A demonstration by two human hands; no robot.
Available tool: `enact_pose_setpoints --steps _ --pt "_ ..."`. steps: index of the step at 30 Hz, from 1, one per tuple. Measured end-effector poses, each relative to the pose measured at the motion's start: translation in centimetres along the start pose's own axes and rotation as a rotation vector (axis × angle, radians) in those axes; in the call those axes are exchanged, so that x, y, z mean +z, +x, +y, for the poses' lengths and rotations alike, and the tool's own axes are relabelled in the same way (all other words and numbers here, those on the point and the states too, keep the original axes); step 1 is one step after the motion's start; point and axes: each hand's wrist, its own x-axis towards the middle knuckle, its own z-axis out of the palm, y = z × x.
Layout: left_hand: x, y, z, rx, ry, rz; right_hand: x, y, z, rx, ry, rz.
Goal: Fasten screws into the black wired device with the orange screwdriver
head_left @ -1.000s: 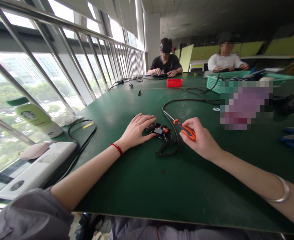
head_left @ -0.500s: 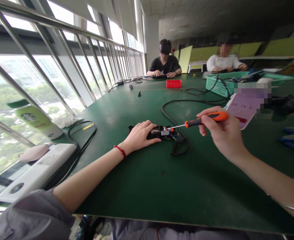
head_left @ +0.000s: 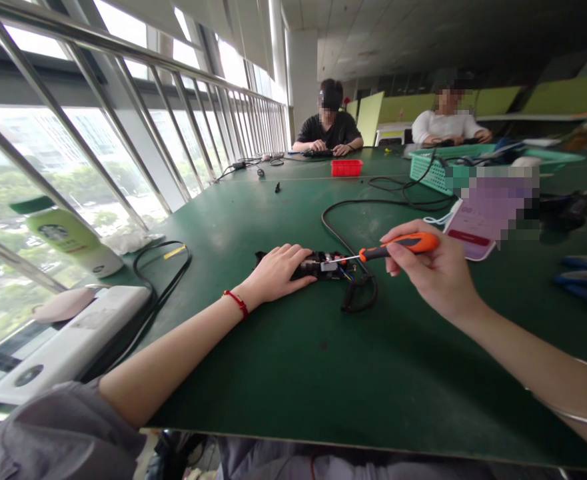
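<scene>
My left hand lies over a small black electronic part with coloured wires on the green table, its fingers curled down onto the part's left end. My right hand is closed on an orange-handled screwdriver. The thin metal shaft runs left, and its tip touches the top of the part. A black cable loops from the part's right end and trails away across the table.
A phone lies just right of my right hand. Blue-handled pliers sit at the right edge. A white device, a bottle and a black cable loop lie left. A red tray, green basket and two seated people are farther back.
My right hand lifted the screwdriver from the table and brought its tip onto the part. My left hand slid onto the part, which shifted slightly right.
</scene>
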Motion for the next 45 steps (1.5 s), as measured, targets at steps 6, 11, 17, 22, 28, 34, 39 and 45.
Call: enact_pose_setpoints --steps 6,11,17,22,28,34,39,45 --pt "0.1 -0.1 -0.1 0.000 -0.014 0.011 0.4 0.8 -1.0 -0.029 -0.246 -0.070" --pt "0.0 -0.1 0.0 -0.008 -0.007 0.004 0.9 3.9 -3.1 -0.221 -0.307 0.028" --pt "-0.1 0.0 0.1 -0.020 0.004 -0.003 1.4 6.2 -3.6 -0.319 -0.281 0.133" --pt "-0.1 0.0 0.0 -0.020 -0.014 0.000 1.5 5.3 -2.6 -0.240 -0.284 0.153" --pt "0.0 -0.1 -0.1 -0.020 -0.015 -0.001 1.5 5.0 -2.1 -0.151 -0.208 0.122" --pt "0.0 -0.1 -0.1 -0.023 -0.019 -0.020 1.6 5.0 -1.9 -0.151 -0.232 0.091" --pt "-0.2 0.0 0.0 -0.029 -0.019 -0.030 1.4 5.0 -2.1 -0.151 -0.241 0.109" --pt "-0.2 0.0 0.1 -0.029 -0.027 -0.032 1.5 4.7 -2.0 -0.155 -0.244 0.113"
